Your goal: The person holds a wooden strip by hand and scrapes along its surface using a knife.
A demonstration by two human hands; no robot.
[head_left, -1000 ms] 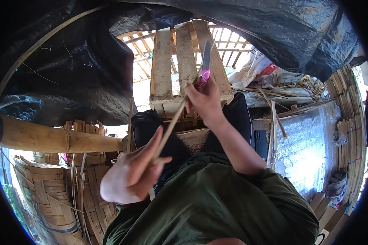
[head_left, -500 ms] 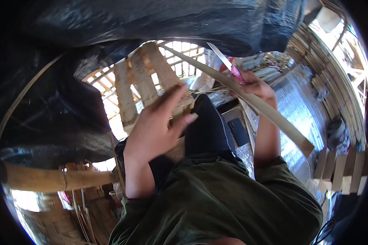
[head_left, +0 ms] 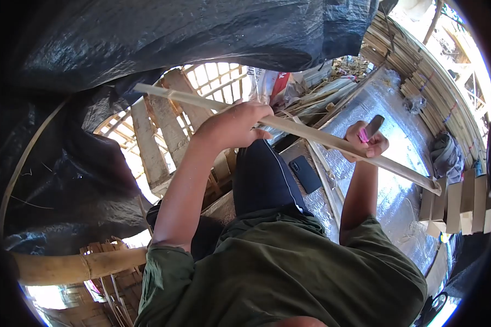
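A long, flat bamboo strip [head_left: 305, 131] slants across in front of me, from upper left to lower right. My left hand [head_left: 235, 124] is closed round it left of its middle, the thumb pointing right. My right hand [head_left: 367, 144] is shut on a knife [head_left: 374, 125] with a pink handle, its broad blade pointing up. The strip passes against the fingers of that hand; whether they also grip it I cannot tell.
A dark phone [head_left: 305, 174] lies to the right of my leg. Black plastic sheeting [head_left: 202, 32] hangs ahead and to the left. Bamboo strips are stacked [head_left: 420, 82] at far right, beside a shiny sheet-covered surface [head_left: 387, 201]. A slatted wooden frame [head_left: 172, 131] stands ahead.
My left hand, loose and apart from the strip before, has taken hold of it. The strip has shifted left. The knife has turned, its blade now up and to the right.
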